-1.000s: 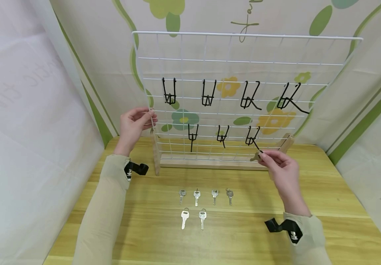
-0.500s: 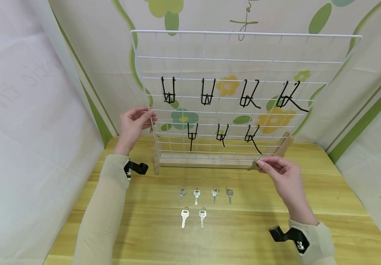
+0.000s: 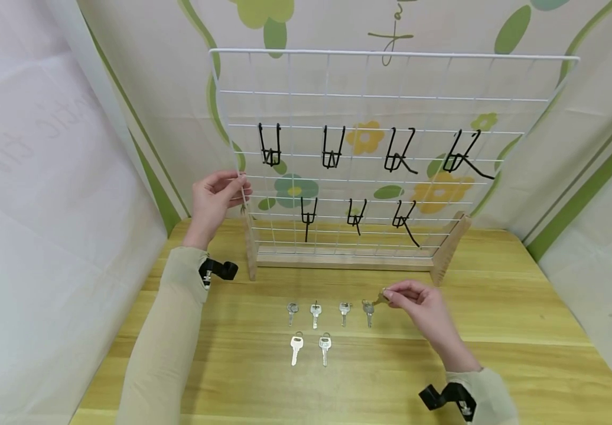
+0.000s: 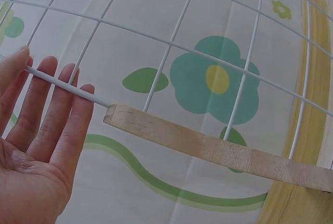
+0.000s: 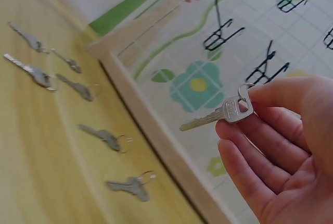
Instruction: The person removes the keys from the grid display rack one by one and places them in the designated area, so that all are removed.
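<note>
Pinched between the right hand's (image 3: 427, 311) thumb and fingers is a silver key (image 5: 231, 110) with a small ring, its blade pointing away from the palm in the right wrist view. That hand is over the table, beside the rightmost of several keys (image 3: 368, 311) lying in two rows. The left hand (image 3: 213, 203) grips the left edge of a white wire grid rack (image 3: 391, 54); in the left wrist view its thumb and fingers (image 4: 77, 122) lie on either side of the edge rod. Black wire hooks (image 3: 401, 221) hang on the grid in two rows.
The grid stands upright on a wooden base (image 3: 338, 261) with side posts (image 4: 171, 135). Beneath is a wood-grain table (image 3: 263, 395). White cloth walls with printed flowers and leaves (image 3: 577, 147) close in the back and sides.
The right hand has come down and left, away from the lower right hook, carrying the key toward the keys on the table. The left hand stays on the grid's edge.
</note>
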`<state>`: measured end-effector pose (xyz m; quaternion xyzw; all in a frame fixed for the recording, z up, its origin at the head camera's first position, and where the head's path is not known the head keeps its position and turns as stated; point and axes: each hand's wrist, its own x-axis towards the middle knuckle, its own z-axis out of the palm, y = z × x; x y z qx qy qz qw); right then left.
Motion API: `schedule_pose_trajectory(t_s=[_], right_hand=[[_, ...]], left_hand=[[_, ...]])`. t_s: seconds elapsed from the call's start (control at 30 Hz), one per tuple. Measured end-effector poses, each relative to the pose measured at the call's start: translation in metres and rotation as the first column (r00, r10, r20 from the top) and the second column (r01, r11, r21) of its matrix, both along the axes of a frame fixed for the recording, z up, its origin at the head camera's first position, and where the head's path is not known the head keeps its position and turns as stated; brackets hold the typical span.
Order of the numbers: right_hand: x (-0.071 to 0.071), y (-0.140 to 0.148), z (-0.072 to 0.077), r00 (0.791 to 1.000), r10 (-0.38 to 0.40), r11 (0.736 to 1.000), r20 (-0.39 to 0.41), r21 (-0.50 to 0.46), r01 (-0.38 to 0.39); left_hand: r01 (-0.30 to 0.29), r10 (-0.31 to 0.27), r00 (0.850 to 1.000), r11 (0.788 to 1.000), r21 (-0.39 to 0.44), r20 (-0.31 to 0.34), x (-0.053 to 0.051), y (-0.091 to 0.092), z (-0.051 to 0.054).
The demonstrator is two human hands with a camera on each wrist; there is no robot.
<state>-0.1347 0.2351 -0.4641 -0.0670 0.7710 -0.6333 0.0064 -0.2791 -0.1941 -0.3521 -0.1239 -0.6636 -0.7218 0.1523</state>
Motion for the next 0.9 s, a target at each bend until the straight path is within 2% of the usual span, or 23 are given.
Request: schedule_pose_trajectory(t_s=[0.2,0.43,0.63,0.83,0.9], right_hand=[[0.008,-0.013,-0.024,0.994,0.063,0.998,0.091,0.013,-0.064],[0.019,-0.028,-0.042,0.963,0.181,0.98,0.198,0.051,-0.194],[0.02,-0.033,-0.05,0.955,0.22,0.968,0.201,0.075,-0.239],[0.021,-0.04,-0.047,0.958,0.229,0.953,0.175,0.161,-0.257],[0.019,-0.04,-0.052,0.959,0.233,0.947,0.163,0.188,-0.262]], left_hand=[[-0.006,0.006,1.0,1.0,0.004,0.006,0.001,0.0,0.0],[-0.004,0.004,1.0,1.0,0.006,0.004,0.001,0.0,0.0],[-0.006,0.006,1.0,1.0,0.0,0.005,0.0,0.0,-0.001],[-0.008,0.008,1.0,1.0,0.001,0.009,0.0,0.0,-0.001],[-0.008,0.008,1.0,1.0,0.003,0.01,0.0,0.0,-0.001]])
